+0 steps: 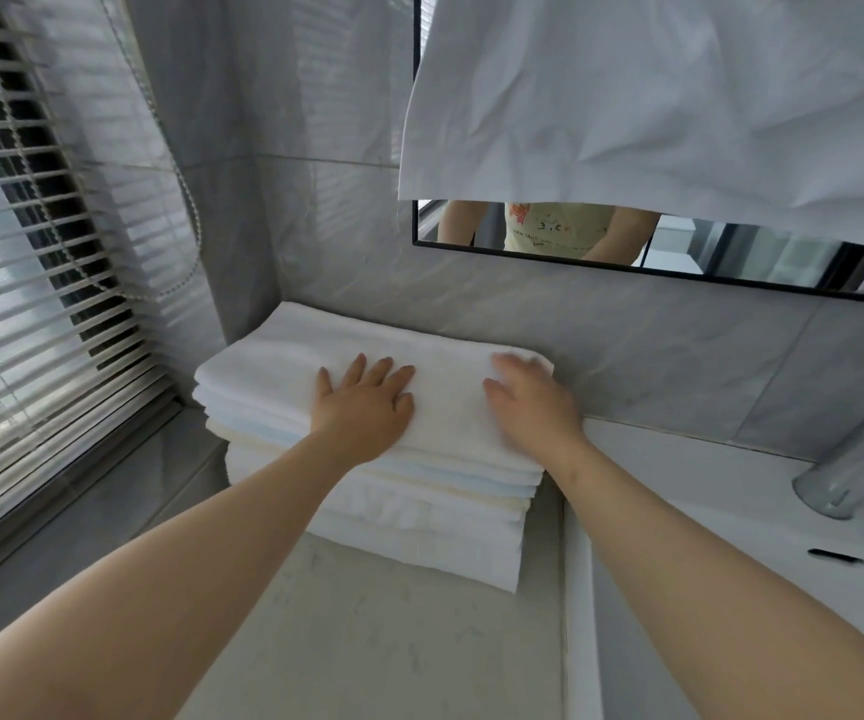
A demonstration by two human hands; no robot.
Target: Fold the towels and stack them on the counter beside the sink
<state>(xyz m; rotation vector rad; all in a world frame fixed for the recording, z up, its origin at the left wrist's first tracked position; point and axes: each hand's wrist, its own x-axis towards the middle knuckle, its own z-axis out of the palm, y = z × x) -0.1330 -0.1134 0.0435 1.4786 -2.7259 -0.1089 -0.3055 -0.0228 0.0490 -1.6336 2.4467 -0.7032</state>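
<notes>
Head view: I see my left hand (pixel 367 407) and right hand (pixel 534 407) flat, fingers spread, pressing the top of the towel stack (pixel 367 511) on the counter (pixel 367 641) left of the sink (pixel 731 537)

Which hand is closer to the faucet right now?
Right. The right hand rests on the right end of the towel stack, the side toward the faucet; the left hand lies on the stack's middle, farther left.
</notes>
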